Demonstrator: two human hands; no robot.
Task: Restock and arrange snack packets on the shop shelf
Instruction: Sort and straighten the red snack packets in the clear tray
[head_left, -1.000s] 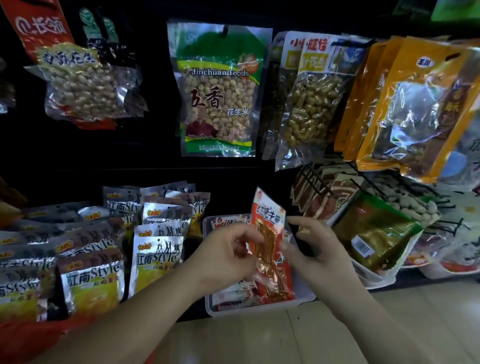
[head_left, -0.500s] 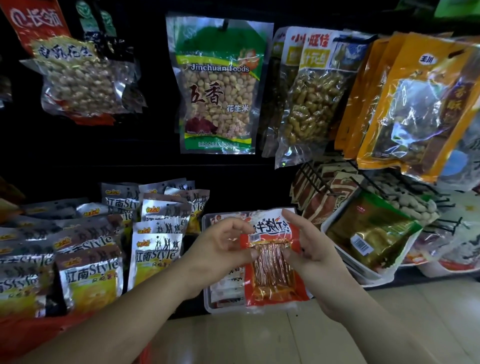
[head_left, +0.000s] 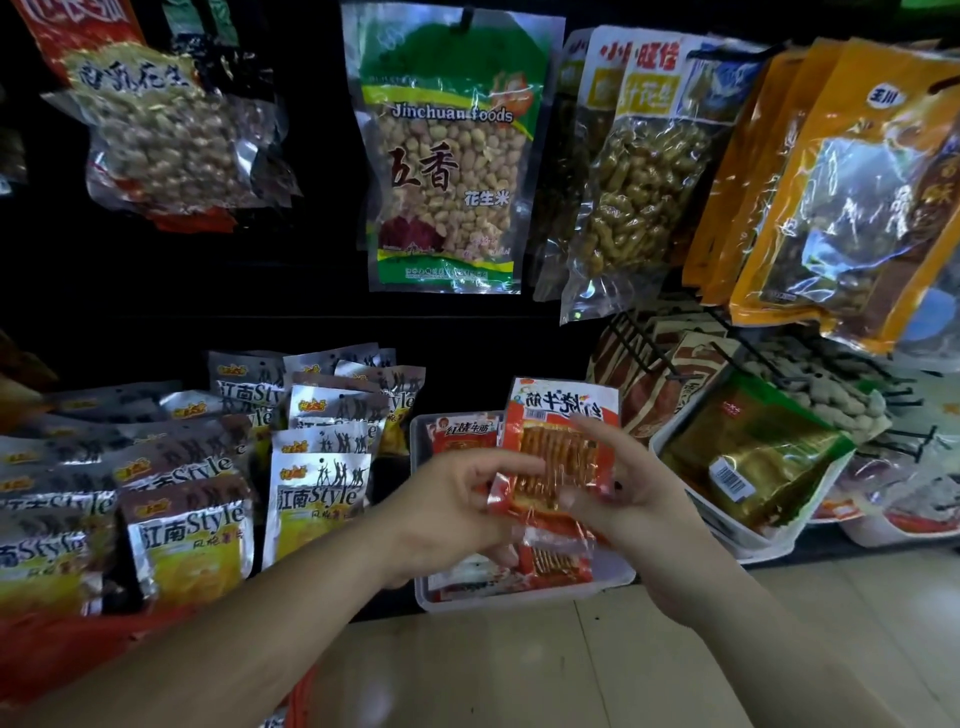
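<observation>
The left grip (head_left: 452, 504) and the right grip (head_left: 644, 519) both grasped one red packet (head_left: 558, 452). The left pinched its left edge with curled fingers, and the right clasped its right side with fingers laid over the clear window. The packet was held roughly upright in the air, face to the camera, with brown sticks showing through the window. It hung over a white tray (head_left: 615, 574) that sat at the near edge of the dark shelf (head_left: 467, 338); whether its lower edge touched anything could not be told. Spare packets (head_left: 558, 564) of the same red lay flat in the tray under the grips, and one more stood at the tray's far left corner. Left of the tray, silver packets (head_left: 317, 499) with yellow fronts stood in crowded rows running far back and out to the left. Right of it, a second tray (head_left: 727, 540) held a gold packet (head_left: 753, 457) with a barcode label, tilted toward the near side. Above, a green bag (head_left: 447, 161) of shelled peanuts hung in the middle, with a clear bag (head_left: 166, 140) of nuts to its left and a pod bag (head_left: 639, 171) of whole peanuts just to its right. Orange bags (head_left: 852, 182) hung overlapping at the far right. Pale floor (head_left: 623, 670) lay near, below both forearms
</observation>
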